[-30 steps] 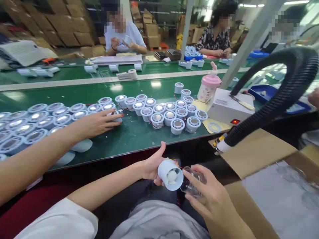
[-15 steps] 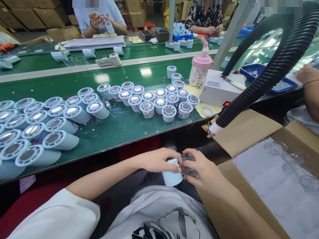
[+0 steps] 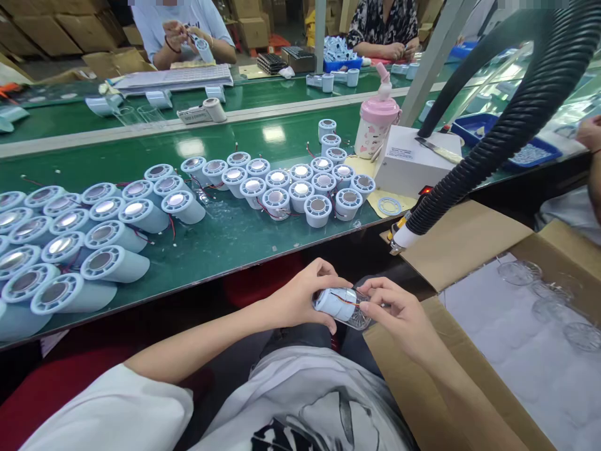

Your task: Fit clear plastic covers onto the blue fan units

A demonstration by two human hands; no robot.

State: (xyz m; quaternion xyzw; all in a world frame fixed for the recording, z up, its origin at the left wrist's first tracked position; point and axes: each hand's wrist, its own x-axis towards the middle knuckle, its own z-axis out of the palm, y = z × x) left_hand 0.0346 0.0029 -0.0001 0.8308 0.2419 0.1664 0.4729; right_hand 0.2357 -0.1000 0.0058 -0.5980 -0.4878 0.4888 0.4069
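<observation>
Head view: a pale blue cylindrical fan housing (image 3: 331, 302) was held over the lap, below the near edge of the green tabletop (image 3: 244, 235). It was lying roughly sideways, with red wires seen along its side. The left hand (image 3: 300, 297) was wrapped around the housing's left end, grip clamped on it, thumb on top. The right hand (image 3: 399, 313) was closed on a clear plastic cover (image 3: 359, 313) pressed against the housing's right end, fingertips (image 3: 370, 307) pinched on the cover's rim. Housing and cover were touching; whether the cover was fully seated could not be told.

On the tabletop, a cluster of upright fan housings (image 3: 300, 188) was seen just ahead, with red wires between them. A larger batch of tilted housings (image 3: 70, 250) was lying to the left. A pink bottle (image 3: 375, 125) was standing beside a white box unit (image 3: 413, 163) with a red light on its front. A black corrugated hose (image 3: 507, 125) was arched over that unit, its nozzle (image 3: 401, 238) resting near the tabletop edge. To the right, an open cardboard box (image 3: 469, 244) was seen, with more clear covers (image 3: 521, 272) on white paper inside. Two other people (image 3: 183, 25) were seated across the far side of the line, hands busy with parts.
</observation>
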